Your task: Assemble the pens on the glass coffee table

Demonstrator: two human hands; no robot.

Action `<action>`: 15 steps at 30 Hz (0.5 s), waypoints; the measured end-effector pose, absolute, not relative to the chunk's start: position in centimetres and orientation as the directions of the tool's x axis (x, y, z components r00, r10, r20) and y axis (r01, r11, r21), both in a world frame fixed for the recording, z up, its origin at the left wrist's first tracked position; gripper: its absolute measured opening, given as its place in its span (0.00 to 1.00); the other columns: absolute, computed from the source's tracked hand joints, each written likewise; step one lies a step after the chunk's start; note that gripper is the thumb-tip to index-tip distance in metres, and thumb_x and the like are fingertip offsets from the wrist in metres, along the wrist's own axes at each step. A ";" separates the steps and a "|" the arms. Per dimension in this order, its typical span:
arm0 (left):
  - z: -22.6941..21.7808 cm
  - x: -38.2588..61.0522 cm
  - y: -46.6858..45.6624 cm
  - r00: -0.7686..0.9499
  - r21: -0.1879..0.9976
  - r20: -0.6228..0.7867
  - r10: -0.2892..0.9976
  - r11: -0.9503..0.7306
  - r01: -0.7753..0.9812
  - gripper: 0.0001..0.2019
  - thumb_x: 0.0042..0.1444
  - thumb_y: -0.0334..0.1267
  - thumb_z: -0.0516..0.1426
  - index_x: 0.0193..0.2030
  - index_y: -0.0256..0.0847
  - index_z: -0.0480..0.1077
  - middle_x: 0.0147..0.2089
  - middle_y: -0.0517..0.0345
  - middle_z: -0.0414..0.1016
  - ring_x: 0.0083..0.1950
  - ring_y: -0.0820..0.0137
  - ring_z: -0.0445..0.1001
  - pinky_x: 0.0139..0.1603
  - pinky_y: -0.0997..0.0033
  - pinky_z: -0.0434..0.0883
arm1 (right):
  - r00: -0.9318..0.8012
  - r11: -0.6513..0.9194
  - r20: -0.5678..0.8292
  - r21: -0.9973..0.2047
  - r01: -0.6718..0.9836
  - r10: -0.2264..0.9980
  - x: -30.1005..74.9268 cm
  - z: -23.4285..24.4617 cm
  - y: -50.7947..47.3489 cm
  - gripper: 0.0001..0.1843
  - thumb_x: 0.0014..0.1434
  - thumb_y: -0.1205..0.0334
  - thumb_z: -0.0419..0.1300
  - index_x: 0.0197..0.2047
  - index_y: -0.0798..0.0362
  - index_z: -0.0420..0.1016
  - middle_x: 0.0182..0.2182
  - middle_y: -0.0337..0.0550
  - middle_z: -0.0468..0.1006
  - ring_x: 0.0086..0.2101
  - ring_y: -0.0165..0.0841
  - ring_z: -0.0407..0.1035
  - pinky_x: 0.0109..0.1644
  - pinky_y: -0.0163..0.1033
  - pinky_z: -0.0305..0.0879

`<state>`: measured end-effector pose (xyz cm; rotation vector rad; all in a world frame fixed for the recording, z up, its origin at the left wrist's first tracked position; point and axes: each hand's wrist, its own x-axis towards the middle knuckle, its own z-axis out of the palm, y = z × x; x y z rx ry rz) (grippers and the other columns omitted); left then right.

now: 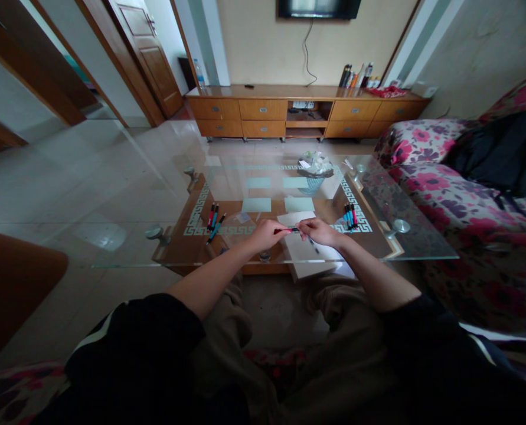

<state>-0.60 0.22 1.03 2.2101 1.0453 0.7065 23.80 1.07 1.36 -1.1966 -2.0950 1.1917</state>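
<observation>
Dark pen with reddish part [294, 229] held above glass counter [422, 248]. One end pinched by left hand [267, 235], other by right hand [318, 231]; both grips narrow. Left pen group [215, 216] and right pen group [350, 216] laid either side.

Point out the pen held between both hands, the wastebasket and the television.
Pen [294, 229], head view: its exposed dark section.
Wastebasket [312, 186], head view: its blue side wall.
Television [319, 7], head view: middle of its visible screen.
</observation>
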 end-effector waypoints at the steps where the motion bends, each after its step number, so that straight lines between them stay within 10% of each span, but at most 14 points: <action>1: 1.1 -0.6 0.1 0.550 0.695 0.210 0.809 -0.519 0.498 0.19 0.67 0.48 0.57 0.35 0.37 0.82 0.29 0.53 0.80 0.30 0.70 0.69 0.33 0.72 0.61 | -0.524 0.255 -0.032 -0.848 0.465 0.851 23.8 1.3 1.1 0.30 0.67 0.36 0.51 0.25 0.51 0.72 0.24 0.40 0.75 0.28 0.32 0.65 0.37 0.38 0.61; 15: 1.2 0.1 0.4 0.602 0.677 0.278 0.749 -0.597 0.430 0.09 0.64 0.36 0.57 0.46 0.37 0.75 0.39 0.54 0.77 0.36 0.70 0.71 0.41 0.70 0.68 | -0.468 0.149 -0.023 -0.933 0.328 0.884 22.2 1.9 0.7 0.33 0.59 0.28 0.59 0.30 0.53 0.77 0.25 0.42 0.77 0.27 0.31 0.69 0.34 0.37 0.65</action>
